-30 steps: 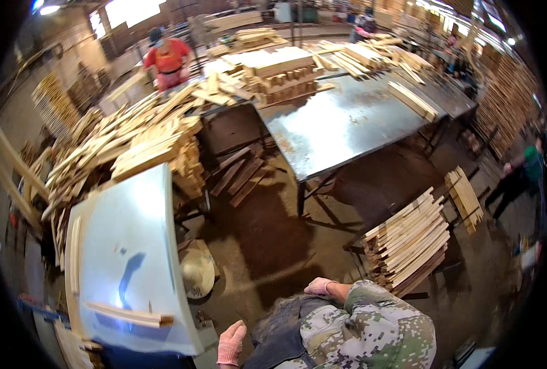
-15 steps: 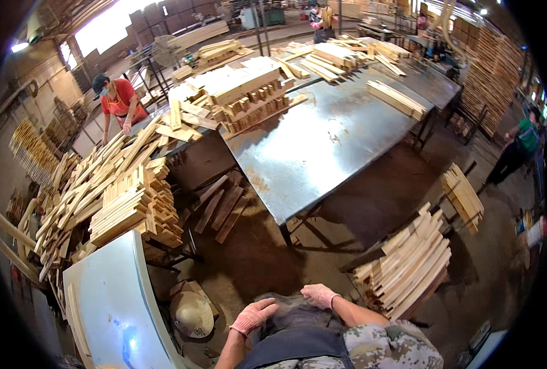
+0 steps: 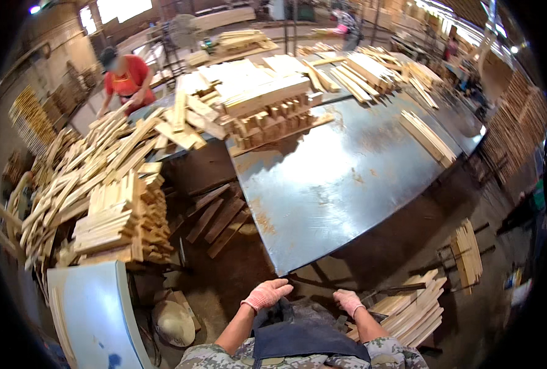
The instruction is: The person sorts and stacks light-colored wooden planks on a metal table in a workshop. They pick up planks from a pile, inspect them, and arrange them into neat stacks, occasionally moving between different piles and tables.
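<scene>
My left hand (image 3: 267, 295), in a pale pink knit glove, is in front of my dark apron (image 3: 307, 338). Its fingers stretch to the right, just below the near corner of the metal-topped table (image 3: 323, 203), and nothing is in them. My right hand (image 3: 348, 302), gloved alike, is held apart from the left with loosely bent fingers and no visible object. Close beside the right forearm lies a stack of pale wooden strips (image 3: 418, 313).
Cut boards (image 3: 119, 209) heap up at left, behind a pale curved machine panel (image 3: 89, 307). A round hat-like object (image 3: 174, 323) lies low at left. More planks (image 3: 261, 95) cover the table's far side. A person in red (image 3: 129, 80) handles wood at far left.
The view has swung so the table sits lower and nearer. Both hands have moved right; my left hand now reaches out toward the table corner. The person in red has leaned over the boards.
</scene>
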Tool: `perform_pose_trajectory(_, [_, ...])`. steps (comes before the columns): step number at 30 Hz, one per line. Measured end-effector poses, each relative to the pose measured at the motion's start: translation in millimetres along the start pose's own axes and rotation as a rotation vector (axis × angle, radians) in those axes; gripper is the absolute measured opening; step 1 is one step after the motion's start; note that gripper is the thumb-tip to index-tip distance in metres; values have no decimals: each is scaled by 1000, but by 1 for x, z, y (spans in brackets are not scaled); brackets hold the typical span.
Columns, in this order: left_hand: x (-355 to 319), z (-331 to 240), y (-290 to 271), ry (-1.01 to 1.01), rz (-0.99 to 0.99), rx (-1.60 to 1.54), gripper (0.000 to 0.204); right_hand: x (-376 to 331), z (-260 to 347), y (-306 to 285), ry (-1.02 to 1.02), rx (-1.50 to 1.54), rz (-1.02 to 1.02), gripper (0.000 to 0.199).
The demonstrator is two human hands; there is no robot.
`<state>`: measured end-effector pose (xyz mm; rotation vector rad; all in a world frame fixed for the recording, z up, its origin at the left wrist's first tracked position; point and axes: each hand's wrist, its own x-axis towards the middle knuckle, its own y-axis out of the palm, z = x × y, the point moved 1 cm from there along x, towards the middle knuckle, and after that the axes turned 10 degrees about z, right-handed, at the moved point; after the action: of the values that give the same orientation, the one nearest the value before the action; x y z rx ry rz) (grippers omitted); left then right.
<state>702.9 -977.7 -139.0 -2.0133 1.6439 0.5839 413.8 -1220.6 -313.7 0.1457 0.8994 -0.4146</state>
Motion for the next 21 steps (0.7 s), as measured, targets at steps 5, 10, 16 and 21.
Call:
perform_pose_trajectory(5, [74,-69,-28,-10,68,61,72,23,-10,-88,-15,-97,-105,30])
perform_pose_trajectory(10, [158,-108,-17,-56,89,229,68,14,18,-163,256,-78,-130,74])
perform_pose_trajectory(16, [271,-204,58,-61,217,301,64,61,-19,-283,184,-307,-158,56])
perform_pose_trajectory(21, [355,-309,141,-76,344,345,57,51,20,-379,25,-473,-74,32])
